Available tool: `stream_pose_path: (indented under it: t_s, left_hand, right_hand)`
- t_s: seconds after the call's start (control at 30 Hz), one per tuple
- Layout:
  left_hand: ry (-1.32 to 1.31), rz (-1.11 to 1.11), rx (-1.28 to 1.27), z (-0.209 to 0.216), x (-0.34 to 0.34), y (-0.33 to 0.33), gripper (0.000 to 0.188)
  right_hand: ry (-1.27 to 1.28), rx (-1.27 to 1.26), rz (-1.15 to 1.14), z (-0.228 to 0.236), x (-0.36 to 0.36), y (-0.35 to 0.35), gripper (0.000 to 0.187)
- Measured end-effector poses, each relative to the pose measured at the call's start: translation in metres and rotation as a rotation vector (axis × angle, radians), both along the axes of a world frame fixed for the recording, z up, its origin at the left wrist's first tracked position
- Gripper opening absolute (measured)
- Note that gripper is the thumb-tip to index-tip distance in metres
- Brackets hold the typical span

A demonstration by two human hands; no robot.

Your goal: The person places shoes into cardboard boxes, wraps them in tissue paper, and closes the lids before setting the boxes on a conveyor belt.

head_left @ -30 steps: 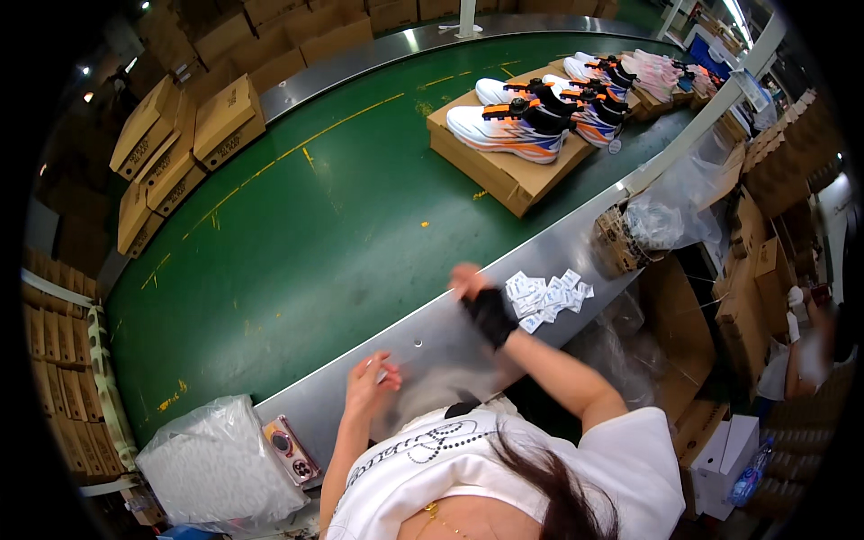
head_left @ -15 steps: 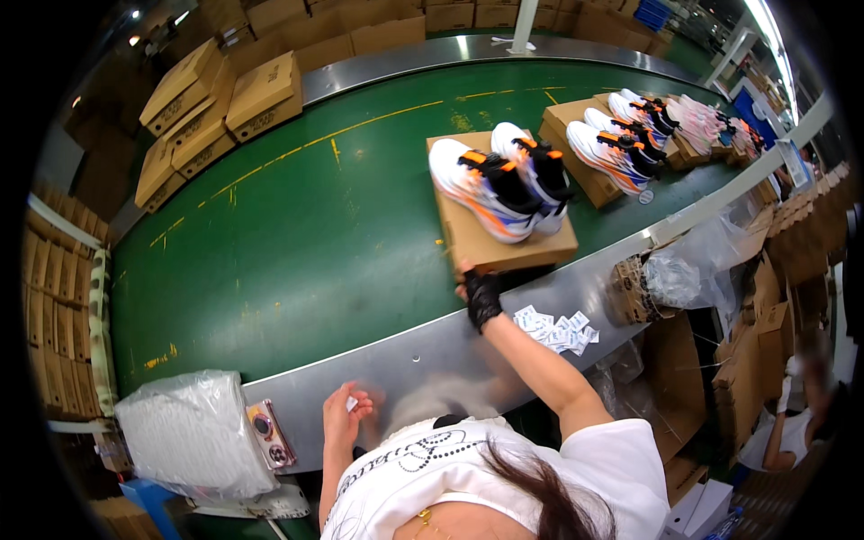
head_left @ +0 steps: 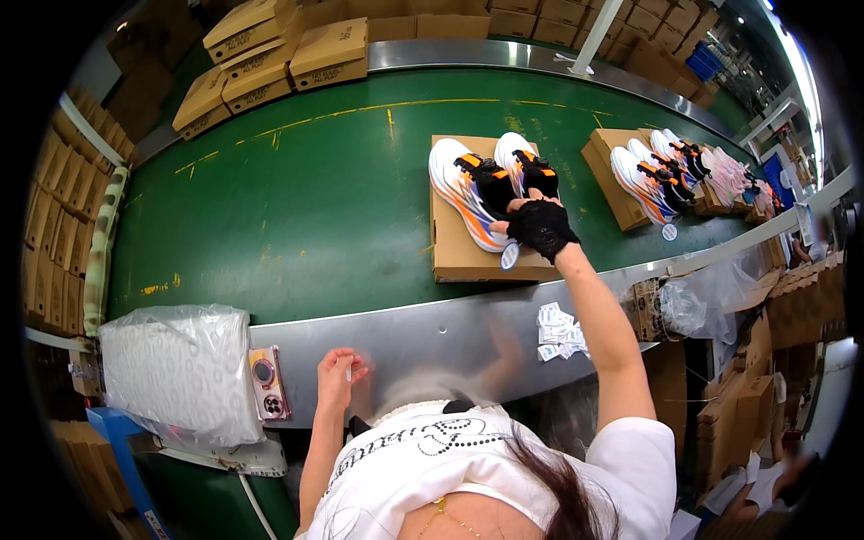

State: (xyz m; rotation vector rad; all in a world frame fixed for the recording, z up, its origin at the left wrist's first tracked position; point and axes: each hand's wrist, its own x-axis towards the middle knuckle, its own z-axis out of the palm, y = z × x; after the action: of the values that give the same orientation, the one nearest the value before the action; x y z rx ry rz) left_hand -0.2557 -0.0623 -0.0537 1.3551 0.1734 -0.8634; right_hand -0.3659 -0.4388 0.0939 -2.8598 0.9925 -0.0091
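Note:
A pair of white sneakers with orange, blue and black parts stands on a brown shoebox. My right hand, in a black fingerless glove, grips the heel end of the sneakers; the left sneaker and right sneaker point away from me. A round tag hangs under that hand. Over the metal edge, my left hand is closed with a small white packet between its fingers. Several white packets lie in a pile on the metal edge below my right forearm.
The green belt runs between metal edges. More sneakers stand on boxes at the right. Closed shoeboxes are stacked at the far left. A phone lies beside a plastic-wrapped bundle. Clear plastic sits at the right edge.
My right hand has moved from the box's near edge up to the heels of the sneakers. The box now sits straighter. My left hand stays near the metal edge, its fingers more closed.

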Motion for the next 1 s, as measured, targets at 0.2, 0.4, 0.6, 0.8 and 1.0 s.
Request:
stream_pose_path:
  t_s: [0.2, 0.4, 0.6, 0.8, 1.0]
  left_hand:
    - [-0.706, -0.126, 0.235, 0.076, 0.028, -0.027, 0.020]
    - [-1.423, -0.276, 0.070, 0.191, 0.034, -0.077, 0.037]
    - [-1.011, -0.364, 0.157, 0.147, 0.050, -0.050, 0.026]
    - [-0.893, -0.350, 0.146, 0.114, 0.051, -0.029, 0.026]
    - [-0.984, -0.529, 0.414, 0.074, 0.033, -0.037, 0.038]
  right_hand:
    - [-0.124, 0.031, 0.222, 0.048, 0.009, 0.060, 0.046]
    - [0.019, 0.245, 0.597, 0.088, 0.018, 0.138, 0.048]
    - [0.033, 0.324, 0.754, 0.071, 0.039, 0.169, 0.048]
    - [-0.132, 0.156, 0.987, 0.005, 0.027, 0.184, 0.047]
    - [-0.192, 0.142, 1.132, -0.081, -0.008, 0.200, 0.035]
